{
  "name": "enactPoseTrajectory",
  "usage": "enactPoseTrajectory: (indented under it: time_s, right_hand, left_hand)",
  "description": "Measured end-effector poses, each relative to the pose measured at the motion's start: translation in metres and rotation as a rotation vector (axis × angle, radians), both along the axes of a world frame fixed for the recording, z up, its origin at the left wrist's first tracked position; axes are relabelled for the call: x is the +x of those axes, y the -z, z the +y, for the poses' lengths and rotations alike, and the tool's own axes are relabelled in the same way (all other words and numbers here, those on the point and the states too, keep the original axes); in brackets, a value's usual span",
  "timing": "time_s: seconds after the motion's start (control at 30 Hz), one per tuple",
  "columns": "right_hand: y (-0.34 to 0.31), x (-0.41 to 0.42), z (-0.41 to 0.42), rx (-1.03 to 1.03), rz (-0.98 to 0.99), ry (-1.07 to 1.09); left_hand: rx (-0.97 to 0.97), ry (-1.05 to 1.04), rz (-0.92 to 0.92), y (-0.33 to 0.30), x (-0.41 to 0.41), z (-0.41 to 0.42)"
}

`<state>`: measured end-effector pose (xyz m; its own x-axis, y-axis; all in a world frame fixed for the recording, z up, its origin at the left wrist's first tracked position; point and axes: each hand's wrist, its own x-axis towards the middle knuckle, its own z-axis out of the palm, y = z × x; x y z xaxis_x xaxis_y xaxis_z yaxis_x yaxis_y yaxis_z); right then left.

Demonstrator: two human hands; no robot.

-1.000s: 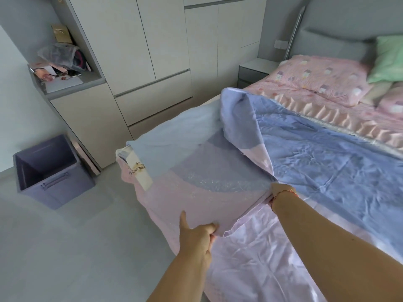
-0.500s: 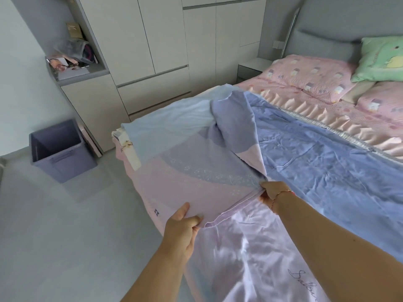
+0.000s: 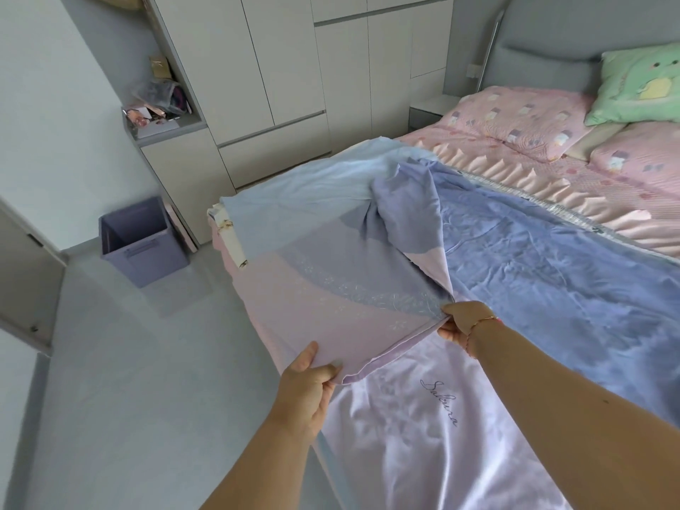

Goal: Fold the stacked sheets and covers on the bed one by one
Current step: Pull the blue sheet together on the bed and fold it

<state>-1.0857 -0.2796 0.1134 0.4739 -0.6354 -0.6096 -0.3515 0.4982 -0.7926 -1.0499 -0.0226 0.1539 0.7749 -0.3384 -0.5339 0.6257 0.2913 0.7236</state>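
Two hands, left hand (image 3: 307, 386) pinching near corner of one pink-lilac cover (image 3: 331, 300), right hand (image 3: 461, 320) gripping its other corner, cover lifted over bed edge above one lilac sheet (image 3: 423, 447), two pink pillows (image 3: 515, 117), one green pillow (image 3: 640, 86), one purple bin (image 3: 141, 242) on floor

Open grey floor (image 3: 121, 380) fills the view from seven to nine o'clock, giving a hand free passage along the near side of the bed (image 3: 533, 288). A purple bin (image 3: 141, 241) stands on that floor at ten o'clock, near the cabinet wall (image 3: 265, 86), which closes off eleven through twelve. A cluttered shelf niche (image 3: 158, 112) sits above the bin. Both hands, the left hand (image 3: 305, 388) and right hand (image 3: 465, 322), grip the lifted cover (image 3: 331, 288), which blocks the centre. Toward one and two o'clock, pink pillows (image 3: 515, 119) and a green pillow (image 3: 640, 86) crowd the headboard (image 3: 544, 35). The flat blue sheet (image 3: 552, 274) at three o'clock lies low and open.
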Motion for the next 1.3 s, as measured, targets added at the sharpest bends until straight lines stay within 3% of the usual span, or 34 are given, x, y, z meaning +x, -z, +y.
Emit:
enactPoseTrajectory:
  time_s: [0.67, 1.3]
  right_hand:
    - [-0.015, -0.307, 0.04, -0.064, 0.032, -0.009]
    - [0.004, -0.501, -0.001, -0.028, -0.026, -0.166]
  left_hand:
    - [-0.117, 0.013, -0.012, 0.007, -0.289, 0.035]
    - [-0.154, -0.004, -0.05, 0.064, -0.487, 0.007]
